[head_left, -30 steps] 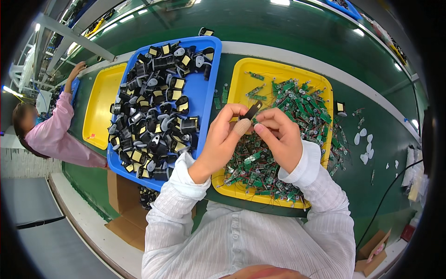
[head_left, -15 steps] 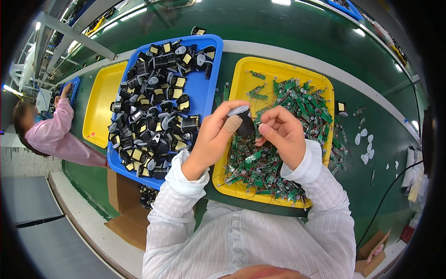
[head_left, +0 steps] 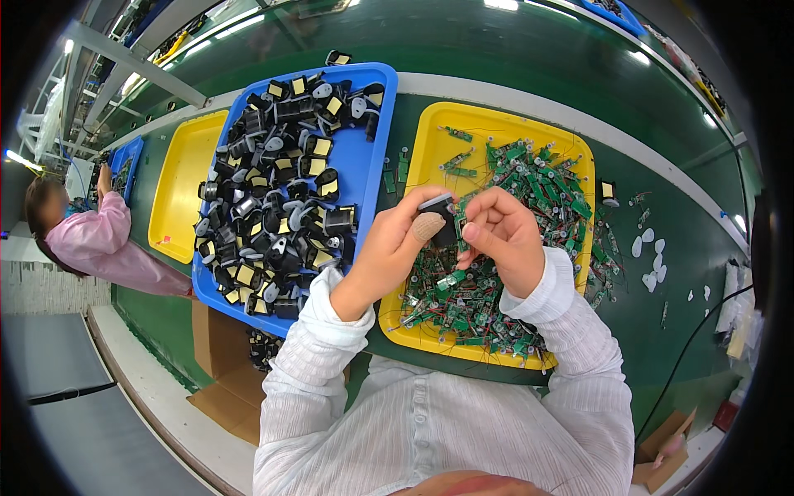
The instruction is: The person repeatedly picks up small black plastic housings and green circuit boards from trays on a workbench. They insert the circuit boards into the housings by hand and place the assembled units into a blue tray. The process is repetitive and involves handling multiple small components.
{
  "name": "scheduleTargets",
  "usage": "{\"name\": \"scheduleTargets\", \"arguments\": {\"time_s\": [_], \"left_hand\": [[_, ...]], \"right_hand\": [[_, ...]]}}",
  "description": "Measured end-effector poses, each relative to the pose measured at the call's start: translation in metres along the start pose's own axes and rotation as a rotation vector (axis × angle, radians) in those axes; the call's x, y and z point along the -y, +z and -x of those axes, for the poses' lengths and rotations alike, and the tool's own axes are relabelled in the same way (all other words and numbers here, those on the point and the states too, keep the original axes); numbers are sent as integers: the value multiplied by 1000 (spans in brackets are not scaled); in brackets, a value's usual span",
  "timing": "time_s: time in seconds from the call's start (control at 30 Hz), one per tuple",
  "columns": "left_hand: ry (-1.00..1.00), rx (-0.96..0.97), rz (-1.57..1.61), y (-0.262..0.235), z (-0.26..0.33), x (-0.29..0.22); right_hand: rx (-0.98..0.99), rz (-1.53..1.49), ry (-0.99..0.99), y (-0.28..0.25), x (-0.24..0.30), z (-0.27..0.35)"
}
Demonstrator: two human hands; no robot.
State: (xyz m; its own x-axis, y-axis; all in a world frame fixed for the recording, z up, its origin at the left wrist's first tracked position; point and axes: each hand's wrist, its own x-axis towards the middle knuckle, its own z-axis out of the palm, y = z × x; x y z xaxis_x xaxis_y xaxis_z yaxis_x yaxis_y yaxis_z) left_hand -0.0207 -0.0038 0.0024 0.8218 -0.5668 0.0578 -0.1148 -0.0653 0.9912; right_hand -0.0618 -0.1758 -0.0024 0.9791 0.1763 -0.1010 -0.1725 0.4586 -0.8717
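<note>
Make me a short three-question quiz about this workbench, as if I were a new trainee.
1. True or false: the left hand and right hand together hold a small black housing.
2. The blue tray holds: A) green circuit boards, B) black plastic housings, C) white discs.
3. What fills the yellow tray under the hands?

Key: 1. True. 2. B. 3. Small green circuit boards with wires.
</note>
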Motion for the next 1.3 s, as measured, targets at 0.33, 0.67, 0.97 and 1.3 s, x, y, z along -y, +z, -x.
{"name": "scheduleTargets", "arguments": {"time_s": [0.33,0.67,0.97,1.3], "left_hand": [[250,-53,-347,-2,-2,-2],[146,14,-275,2,-4,-4],[137,10,-272,1,-3,1],[84,108,-55,-6,-1,-5]], "right_hand": [[59,43,140,-3,1,-2],[-67,459,-148,7,-4,1],[-76,592,-193,8,-4,2],[-73,478,-191,9,-5,2]]}}
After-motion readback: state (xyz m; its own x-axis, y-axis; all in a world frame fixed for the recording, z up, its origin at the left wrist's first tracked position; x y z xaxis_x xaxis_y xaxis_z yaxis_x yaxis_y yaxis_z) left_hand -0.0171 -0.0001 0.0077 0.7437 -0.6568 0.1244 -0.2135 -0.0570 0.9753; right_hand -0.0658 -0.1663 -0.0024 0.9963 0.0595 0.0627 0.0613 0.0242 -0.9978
